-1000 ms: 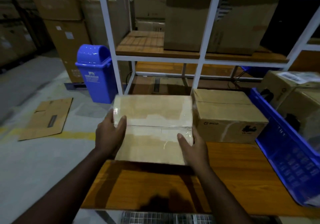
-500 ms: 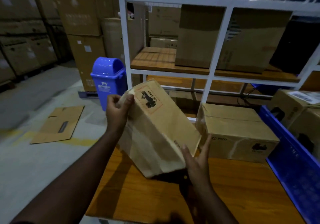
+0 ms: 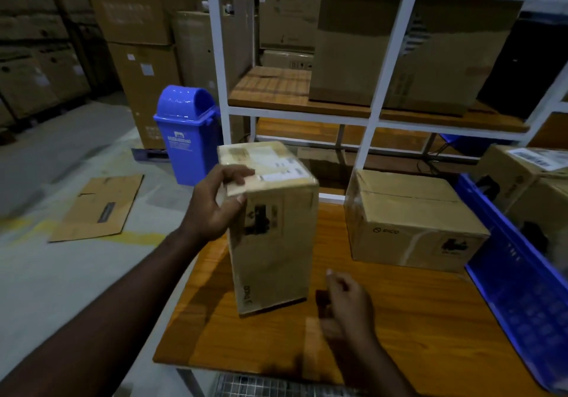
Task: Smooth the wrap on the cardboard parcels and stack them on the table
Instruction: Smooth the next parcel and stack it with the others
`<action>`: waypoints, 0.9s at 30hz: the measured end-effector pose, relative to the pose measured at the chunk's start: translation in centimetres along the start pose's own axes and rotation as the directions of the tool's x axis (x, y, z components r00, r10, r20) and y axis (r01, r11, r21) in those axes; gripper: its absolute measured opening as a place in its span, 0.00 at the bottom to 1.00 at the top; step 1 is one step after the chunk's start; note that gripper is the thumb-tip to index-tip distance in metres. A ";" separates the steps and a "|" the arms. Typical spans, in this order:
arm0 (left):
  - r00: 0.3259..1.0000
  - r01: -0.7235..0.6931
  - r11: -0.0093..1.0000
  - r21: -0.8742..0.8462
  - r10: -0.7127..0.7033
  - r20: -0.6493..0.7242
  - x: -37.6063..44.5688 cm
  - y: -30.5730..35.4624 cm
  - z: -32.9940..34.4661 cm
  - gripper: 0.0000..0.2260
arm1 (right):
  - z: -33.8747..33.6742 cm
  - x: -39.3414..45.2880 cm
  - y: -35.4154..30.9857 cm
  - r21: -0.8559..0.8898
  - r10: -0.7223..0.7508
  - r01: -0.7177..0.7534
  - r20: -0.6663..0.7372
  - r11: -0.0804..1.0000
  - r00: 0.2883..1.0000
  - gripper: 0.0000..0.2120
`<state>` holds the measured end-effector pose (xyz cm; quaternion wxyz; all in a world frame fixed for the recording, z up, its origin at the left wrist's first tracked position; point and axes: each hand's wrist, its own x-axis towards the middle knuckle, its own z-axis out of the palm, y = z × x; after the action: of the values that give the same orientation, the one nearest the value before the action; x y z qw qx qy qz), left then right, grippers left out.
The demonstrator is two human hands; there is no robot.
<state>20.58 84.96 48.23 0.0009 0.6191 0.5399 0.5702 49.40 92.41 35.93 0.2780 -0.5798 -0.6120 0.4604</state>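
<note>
The left hand (image 3: 215, 206) is gripping the top near corner of a wrapped cardboard parcel (image 3: 273, 230): its fingers are curling over the top face beside the white labels and the thumb is pressing the front face just under the edge. The parcel is standing on end, reaching down from that grip to the wooden desk (image 3: 399, 319), where its lower end is resting near the desk's left edge; whether the whole base is sitting flat cannot be told. Clear wrap is shining on the top face, and a dark printed mark is showing on the front face just right of the grip.

The right hand (image 3: 347, 307) is hovering low and to the right of the grip, just beside the parcel's lower right corner but apart from it. Its fingers are loosely curled and holding nothing; the hand is blurred.

Farther right of the grip, a second wrapped parcel (image 3: 412, 221) is lying flat on the desk, well apart from the held one. Beyond it, a blue crate (image 3: 522, 298) is holding more cardboard boxes at the desk's right side. Left of the grip, a blue bin (image 3: 184, 132) is standing on the floor, with a flattened carton (image 3: 98, 206) lying nearer the left edge. Above and behind the grip, a white shelf frame (image 3: 387, 67) is carrying a large box (image 3: 399, 46).
</note>
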 end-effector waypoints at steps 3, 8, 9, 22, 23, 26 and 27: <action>0.990 -0.121 0.991 0.057 0.116 0.084 -2.2 0.1 -0.4 0.17 | -2.8 1.6 -5.5 0.074 -0.254 0.264 -0.120 0.962 0.960 0.06; 0.998 0.031 0.997 0.065 -0.035 0.056 -0.3 1.9 -0.1 0.13 | -3.0 4.2 -16.6 0.027 -0.676 0.681 0.155 0.732 0.721 0.14; 0.989 0.146 0.987 0.064 -0.148 0.023 0.7 2.3 0.0 0.12 | -2.6 4.7 -18.3 -0.025 -0.666 0.684 0.206 0.729 0.717 0.15; 0.776 0.271 0.738 0.618 -0.547 0.313 8.3 -2.1 1.6 0.23 | 3.4 6.4 -24.3 -0.718 -0.555 0.648 0.440 0.254 0.705 0.23; 0.784 0.262 0.738 0.622 -0.539 0.309 8.1 -2.6 1.6 0.23 | 3.8 6.7 -24.3 -0.724 -0.542 0.648 0.456 0.235 0.706 0.25; 0.758 0.216 0.711 0.669 -0.554 0.345 8.3 -3.6 1.1 0.23 | 4.9 7.9 -23.8 -0.717 -0.533 0.670 0.498 0.191 0.684 0.24; 0.744 0.208 0.708 0.675 -0.563 0.360 8.4 -3.8 1.0 0.23 | 5.0 8.2 -23.8 -0.719 -0.543 0.674 0.504 0.166 0.671 0.24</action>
<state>16.75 92.79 51.50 0.0843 0.5879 0.7890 0.1571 32.86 101.41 53.29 0.0623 -0.3073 -0.9490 -0.0336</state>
